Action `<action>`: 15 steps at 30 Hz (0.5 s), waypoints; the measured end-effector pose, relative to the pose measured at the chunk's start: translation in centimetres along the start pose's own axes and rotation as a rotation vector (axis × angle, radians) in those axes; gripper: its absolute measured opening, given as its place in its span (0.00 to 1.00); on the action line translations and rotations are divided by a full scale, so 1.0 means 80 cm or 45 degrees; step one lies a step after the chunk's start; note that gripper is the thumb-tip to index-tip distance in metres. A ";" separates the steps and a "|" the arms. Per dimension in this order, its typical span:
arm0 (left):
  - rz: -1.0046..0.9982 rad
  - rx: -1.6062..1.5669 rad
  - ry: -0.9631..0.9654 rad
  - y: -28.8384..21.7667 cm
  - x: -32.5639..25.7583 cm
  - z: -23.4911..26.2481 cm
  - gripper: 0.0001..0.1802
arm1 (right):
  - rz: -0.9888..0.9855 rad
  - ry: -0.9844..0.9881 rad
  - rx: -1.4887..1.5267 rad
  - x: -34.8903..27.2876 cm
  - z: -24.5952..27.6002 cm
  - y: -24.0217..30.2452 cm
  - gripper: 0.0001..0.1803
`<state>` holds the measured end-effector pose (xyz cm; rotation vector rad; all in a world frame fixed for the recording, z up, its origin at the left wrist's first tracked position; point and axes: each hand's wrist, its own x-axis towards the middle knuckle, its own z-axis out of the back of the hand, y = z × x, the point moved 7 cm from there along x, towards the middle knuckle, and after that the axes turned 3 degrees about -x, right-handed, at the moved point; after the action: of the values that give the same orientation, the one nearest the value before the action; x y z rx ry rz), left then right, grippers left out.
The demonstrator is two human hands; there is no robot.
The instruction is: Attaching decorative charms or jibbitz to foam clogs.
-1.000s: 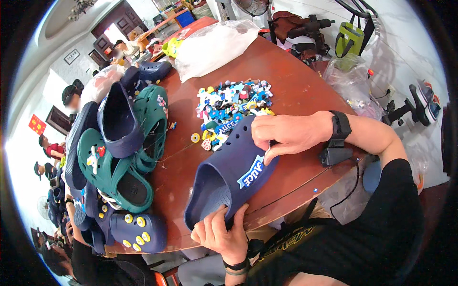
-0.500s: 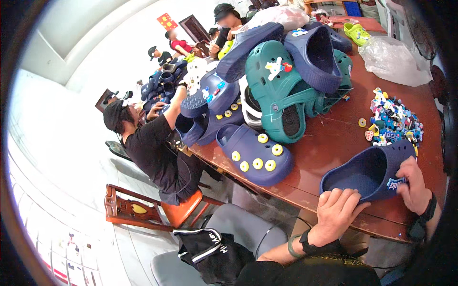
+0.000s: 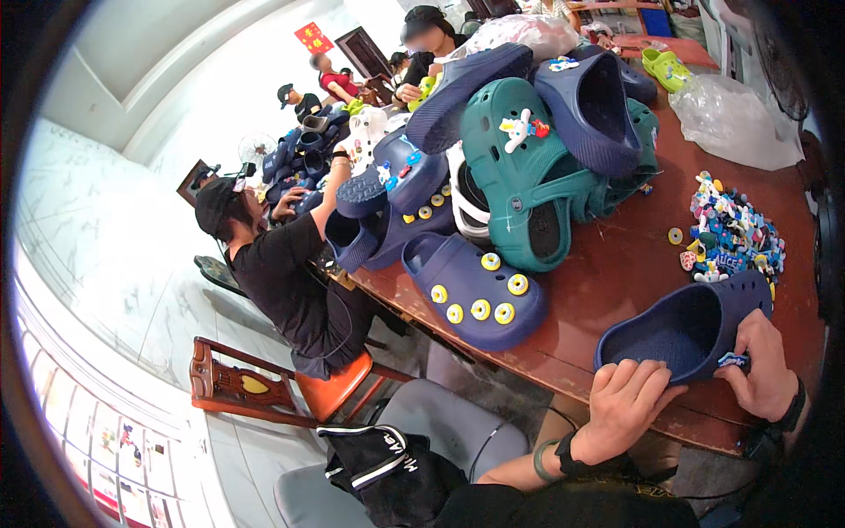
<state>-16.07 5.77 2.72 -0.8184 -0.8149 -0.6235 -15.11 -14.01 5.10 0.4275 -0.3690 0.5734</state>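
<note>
So both hands gripped the navy clog [image 3: 682,330] lying sideways on the surface [image 3: 616,273], left hand [image 3: 625,405] at its heel, right hand [image 3: 761,365] by the strap.

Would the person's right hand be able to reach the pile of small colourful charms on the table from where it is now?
Probably yes. The right hand grips the side of the navy clog, and the pile of charms lies just beyond on the table with nothing between; it would have to let go first.
</note>
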 end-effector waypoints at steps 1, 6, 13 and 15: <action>-0.002 0.001 0.000 0.000 0.000 0.000 0.18 | 0.007 -0.008 0.006 0.000 0.000 0.000 0.24; -0.001 0.007 0.013 0.000 0.001 0.001 0.17 | 0.060 -0.056 -0.050 -0.002 0.000 0.009 0.24; 0.006 0.036 0.035 -0.002 0.002 0.000 0.17 | 0.031 -0.037 -0.225 -0.004 -0.002 0.020 0.24; -0.008 0.041 0.020 -0.003 0.001 0.001 0.17 | 0.090 0.020 -0.173 -0.003 -0.002 0.016 0.22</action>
<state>-16.23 5.70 2.92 -0.7809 -0.8116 -0.6203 -16.06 -13.08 5.24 0.2802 -0.4063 0.6164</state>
